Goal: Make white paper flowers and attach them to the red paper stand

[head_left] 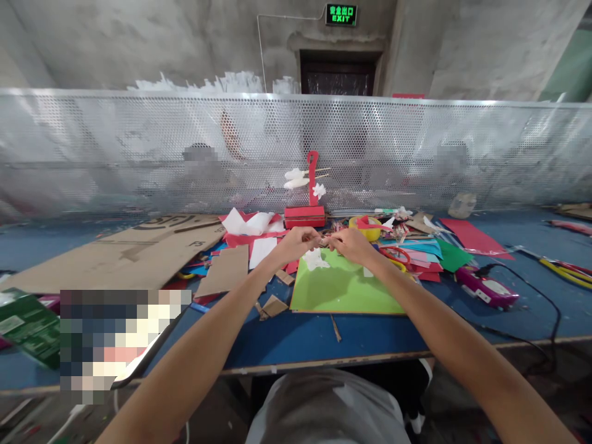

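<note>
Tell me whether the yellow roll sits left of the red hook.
No, the yellow roll sits to the right of the red hook, beyond the right hand.

Matt grn paper (346, 290), rough brn cardboard (120, 253), shiny perforated metal screen (161, 132).

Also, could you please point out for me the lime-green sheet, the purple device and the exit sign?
Lime-green sheet (351, 288), head view: bare front part.
Purple device (485, 288), head view: upper face.
Exit sign (341, 15), head view: lit face.
</note>
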A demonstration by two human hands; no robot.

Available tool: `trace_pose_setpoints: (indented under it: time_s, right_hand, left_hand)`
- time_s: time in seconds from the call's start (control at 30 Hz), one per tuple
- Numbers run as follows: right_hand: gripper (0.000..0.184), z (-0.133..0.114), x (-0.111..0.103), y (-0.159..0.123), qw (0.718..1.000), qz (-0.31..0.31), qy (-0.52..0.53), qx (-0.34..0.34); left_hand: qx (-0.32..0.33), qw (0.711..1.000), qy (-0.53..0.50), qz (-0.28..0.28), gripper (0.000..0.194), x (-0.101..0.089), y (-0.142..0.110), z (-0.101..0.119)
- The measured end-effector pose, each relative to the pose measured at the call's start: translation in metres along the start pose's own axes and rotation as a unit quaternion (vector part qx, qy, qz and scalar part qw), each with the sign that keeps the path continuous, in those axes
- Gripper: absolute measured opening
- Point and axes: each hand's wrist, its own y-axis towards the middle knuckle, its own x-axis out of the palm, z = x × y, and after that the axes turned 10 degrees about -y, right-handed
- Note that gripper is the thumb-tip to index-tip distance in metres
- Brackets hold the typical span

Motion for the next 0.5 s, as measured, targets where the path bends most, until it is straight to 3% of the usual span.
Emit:
trace_pose_setpoints:
  time_s: [0.2, 0.5]
  right_hand:
    - [0.025, -0.0025, -0.0002, 0.0017, 0.997, 0.053, 0.047, -0.04]
    - [0.01, -0.0009, -0.0017, 0.0022, 0.983, 0.099, 0.154, 0.02]
  left_hand:
    - [-0.006, 1.0, -0.009, 0.012, 0.023, -0.0037, 0.0017, -0.0068]
    - [-0.002, 0.999, -0.029, 0.014, 0.022, -0.0075, 0.0036, -0.0093]
